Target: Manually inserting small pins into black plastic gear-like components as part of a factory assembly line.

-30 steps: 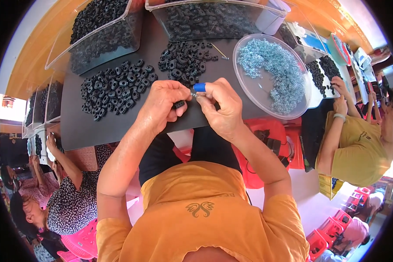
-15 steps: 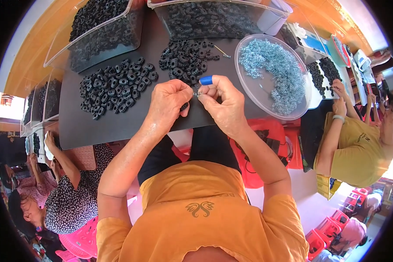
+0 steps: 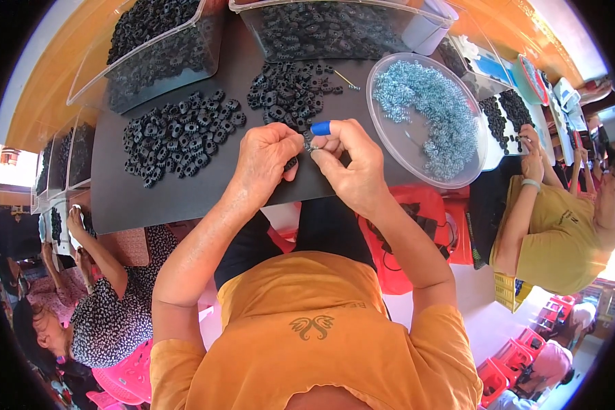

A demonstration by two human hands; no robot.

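At the near edge of the dark bench, the left hand and the right hand meet, both closed in a pinch around one small black part and a tiny metal piece between the fingertips; a blue cap sits on the tip of the right forefinger; how the metal piece sits on the part I cannot tell, because the fingers cover it; the work seems to be in the middle, as I judge it: one heap of black rings lies to the left and a smaller heap just behind the hands, but which heap is finished and which is waiting cannot be seen; the round clear bowl at the right holds many pale metal rings, so much is left; two clear tubs at the far edge are full of black parts and cut off by the rim; other persons sit at both sides, partly out of view
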